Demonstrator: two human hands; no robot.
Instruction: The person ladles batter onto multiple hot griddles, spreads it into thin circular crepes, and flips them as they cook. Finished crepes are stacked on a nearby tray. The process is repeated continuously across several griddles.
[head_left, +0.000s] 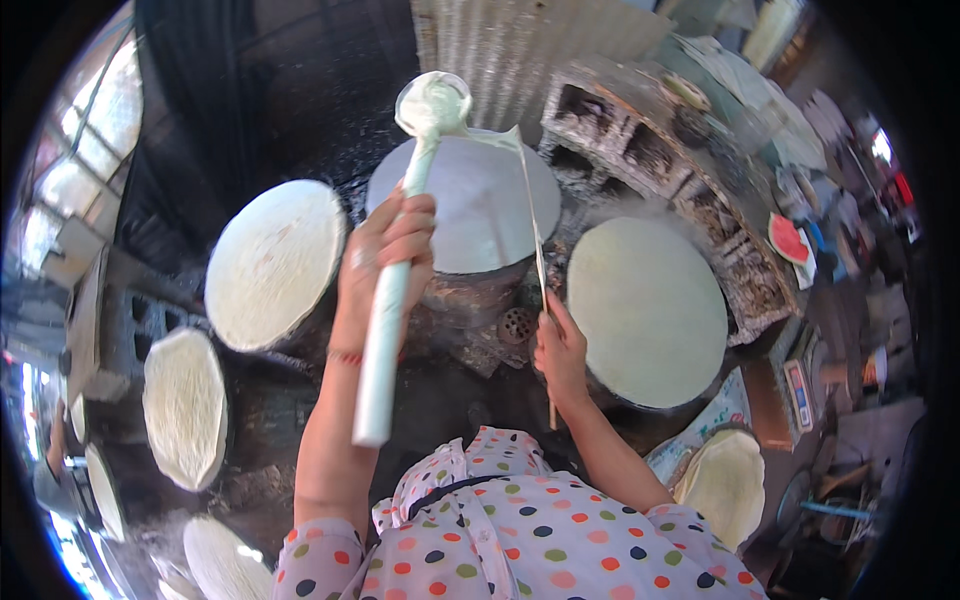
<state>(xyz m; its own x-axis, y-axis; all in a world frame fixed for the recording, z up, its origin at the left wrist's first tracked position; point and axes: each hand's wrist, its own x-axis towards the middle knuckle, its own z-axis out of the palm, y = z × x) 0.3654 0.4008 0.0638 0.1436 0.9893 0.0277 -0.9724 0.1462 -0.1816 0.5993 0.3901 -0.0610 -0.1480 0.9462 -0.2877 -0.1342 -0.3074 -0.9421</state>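
My left hand [388, 255] is wrapped round the pale, thick handle of a ladle [380, 350]. White batter [436, 104] fills and coats its bowl, held above the far edge of a round grey griddle [480, 215]. Between the fingers of my right hand [562, 355] is a thin wooden stick [541, 262], its upper part smeared with batter. The stick's far end meets a batter-covered strip beside the ladle's bowl; whether this strip is part of the stick I cannot tell. A large pale flatbread [648, 310] covers the griddle right of my right hand.
Left of me, more round flatbreads [275, 265] [187, 408] lie on griddles, with another [228, 560] lower down. A folded flatbread [728, 485] rests by my right elbow. Concrete blocks [650, 150] curve round the back right, near a watermelon slice [788, 238]. Corrugated metal [500, 60] stands behind.
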